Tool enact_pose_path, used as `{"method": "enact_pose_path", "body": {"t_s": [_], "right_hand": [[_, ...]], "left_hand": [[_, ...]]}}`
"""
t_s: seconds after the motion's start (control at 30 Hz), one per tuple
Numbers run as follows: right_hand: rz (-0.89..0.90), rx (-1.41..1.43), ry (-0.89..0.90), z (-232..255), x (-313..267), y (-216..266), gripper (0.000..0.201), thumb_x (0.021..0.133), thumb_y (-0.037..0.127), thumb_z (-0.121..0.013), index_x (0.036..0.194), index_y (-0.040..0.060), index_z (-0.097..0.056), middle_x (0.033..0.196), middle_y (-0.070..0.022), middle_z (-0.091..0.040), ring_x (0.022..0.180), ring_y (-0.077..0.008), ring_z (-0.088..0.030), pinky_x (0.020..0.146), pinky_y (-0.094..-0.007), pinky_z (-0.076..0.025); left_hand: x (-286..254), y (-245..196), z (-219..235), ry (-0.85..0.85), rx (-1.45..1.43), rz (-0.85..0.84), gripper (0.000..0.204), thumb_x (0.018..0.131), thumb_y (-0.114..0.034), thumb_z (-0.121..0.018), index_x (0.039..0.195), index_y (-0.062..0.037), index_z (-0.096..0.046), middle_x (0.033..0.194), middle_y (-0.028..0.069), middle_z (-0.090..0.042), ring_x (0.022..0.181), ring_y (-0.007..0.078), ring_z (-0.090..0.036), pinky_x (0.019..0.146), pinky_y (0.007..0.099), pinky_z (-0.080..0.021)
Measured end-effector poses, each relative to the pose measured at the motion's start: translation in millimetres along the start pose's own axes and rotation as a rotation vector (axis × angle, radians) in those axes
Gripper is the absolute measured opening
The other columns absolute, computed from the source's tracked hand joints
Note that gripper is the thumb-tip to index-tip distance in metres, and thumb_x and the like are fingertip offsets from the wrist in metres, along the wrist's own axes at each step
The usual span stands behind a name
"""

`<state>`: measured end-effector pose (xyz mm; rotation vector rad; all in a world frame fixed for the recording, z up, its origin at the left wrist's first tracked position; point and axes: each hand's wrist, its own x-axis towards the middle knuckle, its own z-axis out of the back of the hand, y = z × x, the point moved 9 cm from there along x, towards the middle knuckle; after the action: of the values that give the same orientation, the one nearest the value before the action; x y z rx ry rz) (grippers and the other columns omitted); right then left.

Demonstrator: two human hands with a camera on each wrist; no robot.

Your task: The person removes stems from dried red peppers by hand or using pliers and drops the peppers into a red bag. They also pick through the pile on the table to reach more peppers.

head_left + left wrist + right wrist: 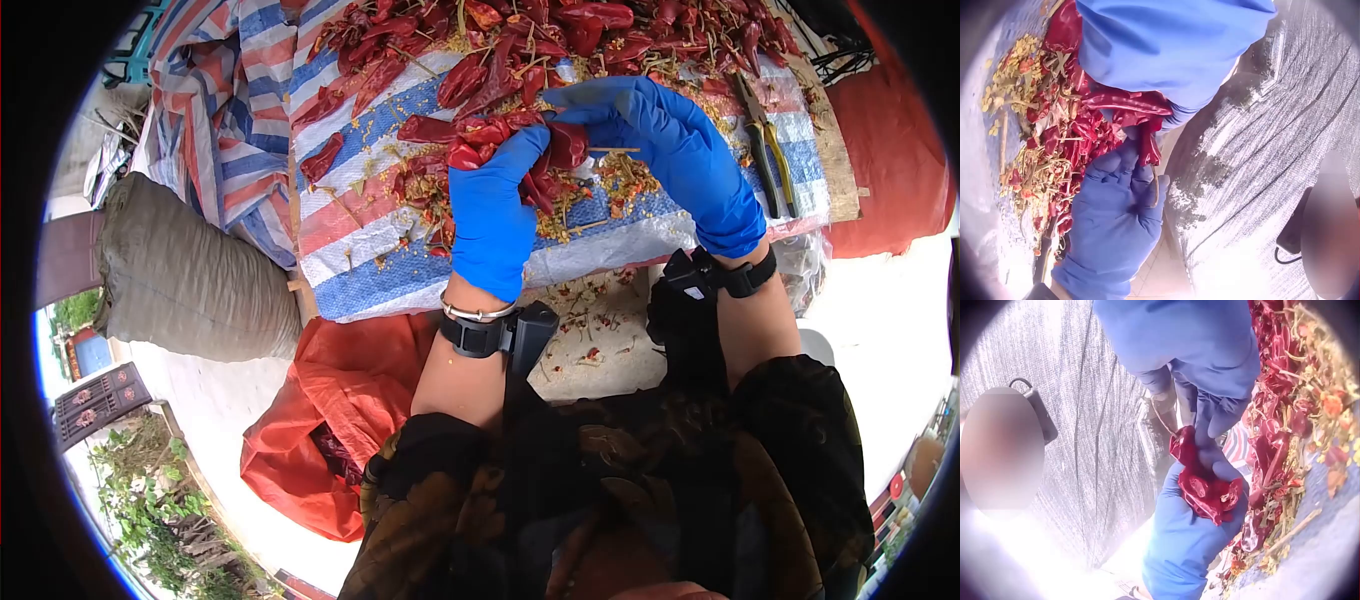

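Note:
Both hands wear blue gloves and meet over a striped tarp (400, 260) strewn with dried red chilies (480, 60), stems and seeds. My left hand (525, 150) grips a dried red chili (565, 145) from below. My right hand (590, 115) curls over the same chili from above, and a thin stem (612, 150) pokes out under its fingers. In the left wrist view the chili (1129, 106) lies between the left hand (1116, 231) and the right hand (1172, 44). The right wrist view shows the crumpled chili (1207, 484) pinched between the right hand (1210, 419) and the left hand (1191, 544).
Yellow-handled pliers (765, 140) lie on the tarp at the right edge. A grey sack (190, 270) stands at the left and a red bag (340, 400) lies on the floor below the table. Chili scraps litter the ground (590, 330) between my arms.

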<state>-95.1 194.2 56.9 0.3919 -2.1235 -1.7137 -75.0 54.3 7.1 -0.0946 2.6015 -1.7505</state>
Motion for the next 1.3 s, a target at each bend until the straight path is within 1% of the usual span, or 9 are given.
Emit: {"method": "enact_pose_path", "body": {"t_s": [0.17,0.3,0.37,0.7,0.87,0.97,1.1,1.17,1.3], "right_hand": [[0.259,-0.578,-0.015,3.6,-1.3,18.8,0.032,0.082,0.007,-0.057,0.114,0.01,-0.056,0.1,-0.0055,-0.059,0.089,-0.0105,-0.055,0.074,-0.024,-0.044],[0.27,-0.637,-0.005,-10.3,0.2,12.1,0.028,0.077,0.004,-0.062,0.105,0.0113,-0.062,0.091,-0.0037,-0.059,0.083,-0.0103,-0.055,0.07,-0.024,-0.044],[0.454,-0.617,-0.145,-5.3,-4.8,18.2,0.017,0.076,0.006,-0.064,0.093,0.0097,-0.065,0.087,-0.0028,-0.058,0.078,-0.0106,-0.056,0.065,-0.0238,-0.045],[0.403,-0.764,-0.252,2.4,-8.3,23.4,0.009,0.078,0.006,-0.063,0.087,0.0058,-0.064,0.078,-0.0022,-0.059,0.073,-0.0121,-0.057,0.064,-0.0243,-0.046],[-0.079,0.551,-0.188,5.4,-7.0,-36.5,0.013,0.081,0.006,-0.059,0.092,-0.0008,-0.059,0.068,0.0009,-0.052,0.062,-0.0093,-0.048,0.061,-0.0226,-0.042],[-0.16,0.891,-0.147,-6.7,-9.4,-50.0,0.015,0.083,0.008,-0.057,0.094,-0.0018,-0.058,0.066,0.0006,-0.05,0.058,-0.0079,-0.044,0.058,-0.0217,-0.041],[-0.184,0.936,-0.045,-15.1,-7.8,-43.9,0.015,0.084,0.01,-0.056,0.094,-0.0008,-0.059,0.065,0.0004,-0.05,0.058,-0.0081,-0.045,0.059,-0.0219,-0.042],[-0.027,0.236,-0.372,13.3,-12.2,-18.3,0.016,0.086,0.012,-0.054,0.092,-0.0015,-0.058,0.063,-0.0002,-0.049,0.056,-0.0096,-0.044,0.058,-0.0225,-0.042],[-0.069,0.573,-0.234,-1.1,-12.4,-20.2,0.015,0.086,0.012,-0.053,0.091,-0.0017,-0.058,0.063,-0.0011,-0.05,0.056,-0.0113,-0.046,0.059,-0.0228,-0.043]], "left_hand": [[0.0,16.1,13.2,0.007,-0.115,0.105,0.034,0.078,0.009,-0.053,0.111,-0.0003,-0.055,0.109,0.0109,-0.058,0.1,0.0178,-0.056,0.084,0.0277,-0.048],[-2.4,14.1,1.9,-0.05,-0.185,0.21,0.029,0.08,0.004,-0.054,0.109,0.0018,-0.055,0.11,0.0107,-0.057,0.099,0.0176,-0.056,0.084,0.0281,-0.048],[-3.0,12.7,1.0,-0.162,-0.265,0.23,0.015,0.078,-0.005,-0.061,0.092,-0.0013,-0.061,0.083,0.0061,-0.063,0.069,0.0113,-0.059,0.057,0.0245,-0.047],[-7.0,2.2,-20.4,0.038,0.174,0.116,0.023,0.076,0.0,-0.062,0.098,-0.0027,-0.055,0.085,0.004,-0.061,0.073,0.0102,-0.058,0.063,0.0229,-0.048],[-8.7,5.5,-23.7,0.01,-0.183,0.129,0.018,0.077,0.0,-0.062,0.093,-0.0031,-0.054,0.082,0.006,-0.061,0.072,0.0127,-0.059,0.063,0.0263,-0.05],[-12.3,-1.5,-36.7,0.047,-0.343,0.183,0.017,0.078,-0.001,-0.062,0.091,-0.0037,-0.052,0.081,0.0072,-0.061,0.072,0.0156,-0.061,0.062,0.0278,-0.051],[-13.4,-1.6,-38.7,0.056,-0.452,0.22,0.017,0.078,-0.001,-0.061,0.092,-0.0029,-0.052,0.085,0.0098,-0.062,0.07,0.0184,-0.062,0.06,0.0296,-0.051],[-13.0,3.6,-37.5,0.088,-0.532,0.227,0.018,0.079,-0.001,-0.059,0.095,-0.0036,-0.053,0.086,0.0118,-0.062,0.071,0.0204,-0.062,0.06,0.0316,-0.051],[-15.1,10.2,-38.0,0.083,-0.572,0.288,0.021,0.078,0.001,-0.059,0.097,-0.0057,-0.052,0.087,0.0116,-0.061,0.072,0.0213,-0.06,0.062,0.033,-0.05]]}}
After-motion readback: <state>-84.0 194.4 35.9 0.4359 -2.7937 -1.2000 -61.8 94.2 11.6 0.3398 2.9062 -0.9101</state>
